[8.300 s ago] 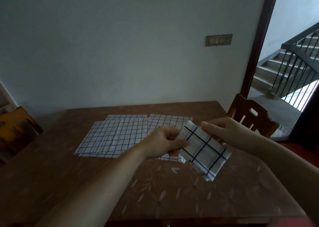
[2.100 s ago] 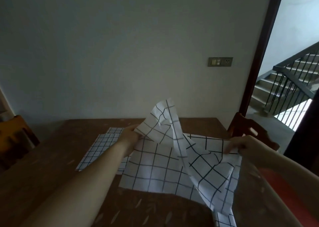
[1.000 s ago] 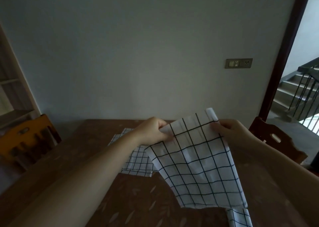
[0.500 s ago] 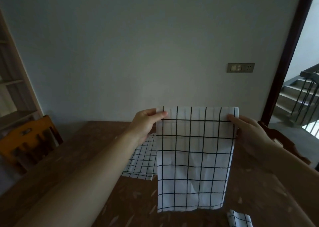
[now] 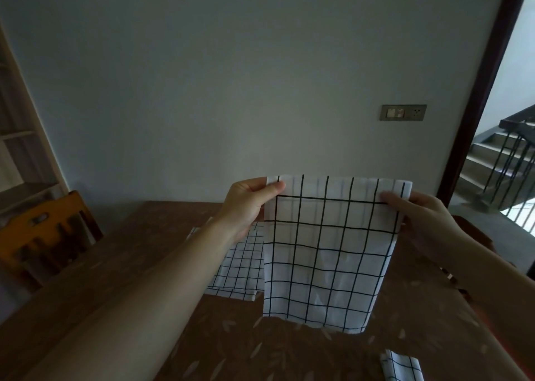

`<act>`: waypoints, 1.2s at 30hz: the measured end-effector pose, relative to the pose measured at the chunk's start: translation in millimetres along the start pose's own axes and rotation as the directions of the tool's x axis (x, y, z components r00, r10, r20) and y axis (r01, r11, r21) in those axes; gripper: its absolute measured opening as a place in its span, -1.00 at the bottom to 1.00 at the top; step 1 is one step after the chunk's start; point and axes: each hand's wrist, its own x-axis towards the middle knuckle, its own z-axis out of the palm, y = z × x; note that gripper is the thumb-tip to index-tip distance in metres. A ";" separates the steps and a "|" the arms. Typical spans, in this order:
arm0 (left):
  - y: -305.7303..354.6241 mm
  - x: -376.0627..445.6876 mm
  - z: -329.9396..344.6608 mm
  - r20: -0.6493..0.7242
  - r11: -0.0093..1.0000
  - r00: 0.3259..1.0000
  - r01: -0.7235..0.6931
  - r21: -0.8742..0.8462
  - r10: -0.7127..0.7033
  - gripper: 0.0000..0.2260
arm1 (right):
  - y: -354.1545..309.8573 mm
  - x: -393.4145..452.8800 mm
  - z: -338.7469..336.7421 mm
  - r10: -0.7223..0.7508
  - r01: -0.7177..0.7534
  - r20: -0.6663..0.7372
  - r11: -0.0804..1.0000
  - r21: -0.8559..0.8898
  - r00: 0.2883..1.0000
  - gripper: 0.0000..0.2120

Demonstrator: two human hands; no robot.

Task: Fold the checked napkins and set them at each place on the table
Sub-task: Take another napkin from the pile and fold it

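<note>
I hold a white napkin with black checks (image 5: 327,259) upright above the brown table (image 5: 139,265), doubled over so it hangs as a flat rectangle. My left hand (image 5: 249,204) pinches its top left corner and my right hand (image 5: 417,218) pinches its top right corner. Behind it a stack of unfolded checked napkins (image 5: 237,267) lies flat on the table, partly hidden by the hanging cloth and my left arm. A small folded napkin (image 5: 401,366) rests near the table's front right.
An orange wooden chair (image 5: 43,236) stands at the table's left side. A dark wooden chair (image 5: 474,236) sits at the right, mostly hidden by my right arm. Beyond it an open doorway leads to stairs (image 5: 503,160). A wall is behind the table.
The small folded napkin was put down at the front right. I lifted another napkin off the stack, doubled it over and raised it to hang straight; its lower edge now swings slightly right.
</note>
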 end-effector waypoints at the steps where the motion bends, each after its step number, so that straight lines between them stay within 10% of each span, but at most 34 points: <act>1: 0.1 0.1 0.0 0.000 1.000 1.000 0.001 0.000 -0.001 -0.93 | -0.1 -0.3 -0.2 0.000 0.000 0.001 1.000 -0.004 1.000 -0.86; 31: 5.9 -4.8 -3.0 -0.088 1.000 0.996 0.002 -0.012 -0.003 -0.96 | -2.9 -3.4 -11.6 -0.040 0.044 0.089 0.998 -0.052 0.995 -0.72; 36: 26.1 -6.6 -4.2 0.094 0.876 0.994 -0.086 0.475 0.047 -0.89 | -11.6 -8.1 -10.6 -0.108 0.117 0.080 0.986 -0.121 0.991 -0.82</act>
